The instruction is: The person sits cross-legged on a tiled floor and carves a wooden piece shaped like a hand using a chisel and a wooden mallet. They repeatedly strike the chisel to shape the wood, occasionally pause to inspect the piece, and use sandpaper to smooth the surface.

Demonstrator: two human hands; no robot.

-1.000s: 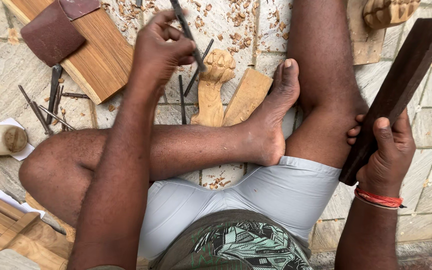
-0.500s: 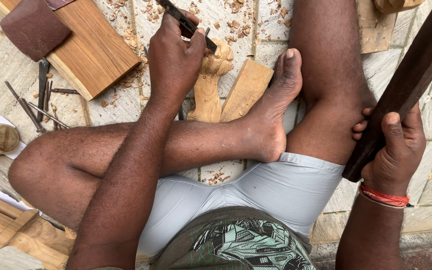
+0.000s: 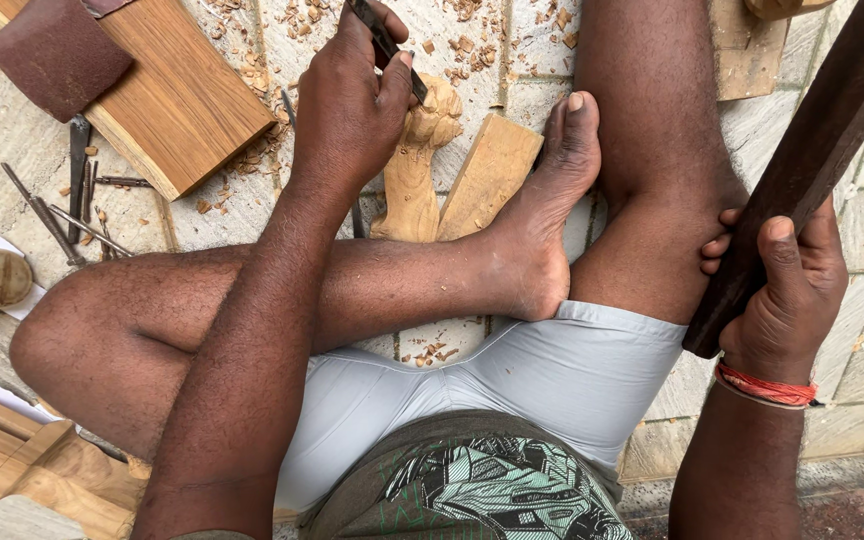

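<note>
Lifting: left hand (image 3: 352, 110), grip now closed on a chisel (image 3: 384, 45) raised off the floor above the carved figure (image 3: 414, 160); 
Holding: right hand (image 3: 787, 290), grip unchanged around the dark wooden mallet (image 3: 812, 160).

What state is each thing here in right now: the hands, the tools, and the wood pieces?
left hand: closed around a thin dark chisel
right hand: gripping a dark wooden bar, tilted
carved wooden piece: lying on the floor, partly shaped
plain wood block: lying beside the carving
loose chisels: scattered on the stone floor
flat plank: lying flat
</note>
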